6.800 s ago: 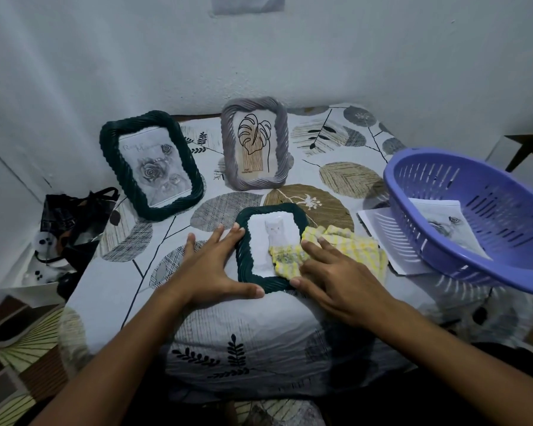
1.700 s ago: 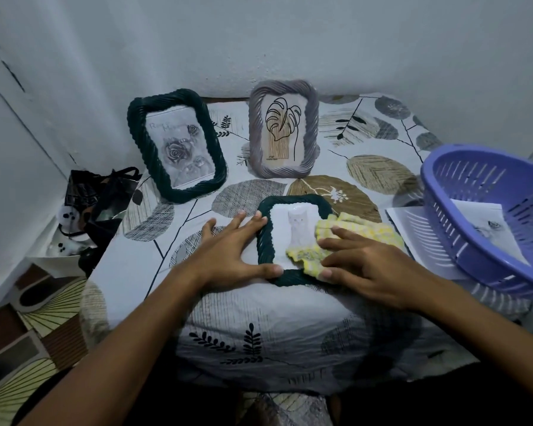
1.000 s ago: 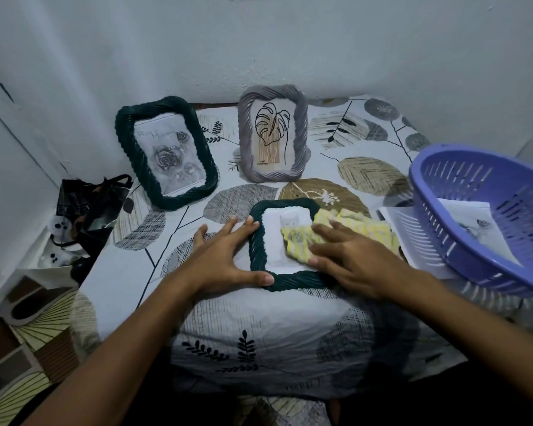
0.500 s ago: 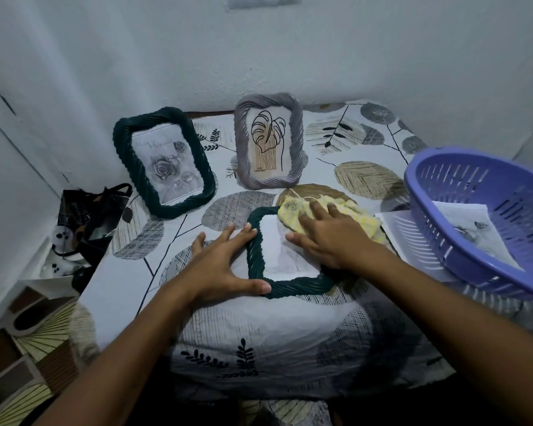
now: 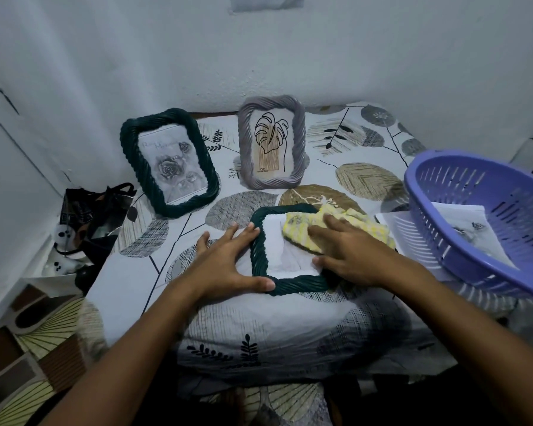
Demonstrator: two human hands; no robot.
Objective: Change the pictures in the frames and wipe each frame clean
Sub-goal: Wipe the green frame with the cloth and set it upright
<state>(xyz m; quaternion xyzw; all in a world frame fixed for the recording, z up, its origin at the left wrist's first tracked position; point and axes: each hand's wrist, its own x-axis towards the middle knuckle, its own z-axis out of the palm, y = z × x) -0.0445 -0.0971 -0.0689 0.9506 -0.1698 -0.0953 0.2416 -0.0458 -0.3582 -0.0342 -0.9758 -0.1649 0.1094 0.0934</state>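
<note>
We press a yellow cloth (image 5: 336, 229) flat against the glass of the small green frame (image 5: 285, 250), which lies face up on the leaf-print tablecloth (image 5: 259, 327), near its front edge. Our right hand (image 5: 348, 256) lies on the cloth with fingers extended and spread, pushing rather than gripping; the hand looks blurred, so exactly where each fingertip sits is uncertain. Our left hand (image 5: 228, 262) braces the frame's left edge, fingers straight along its rim and thumb laid along its lower border, holding nothing. Behind the small frame, the large green frame (image 5: 170, 162) with a rose print and the grey frame (image 5: 273, 142) with a leaf drawing stand leaning towards the wall. To the small frame's right, a purple basket (image 5: 486, 216) holds a loose printed sheet (image 5: 471, 229), with another sheet (image 5: 396, 230) lying beneath its rim. We judge the work to be mid-task: this frame already carries a pale picture and is being wiped, while nothing here tells us whether the two standing frames have had their turn
</note>
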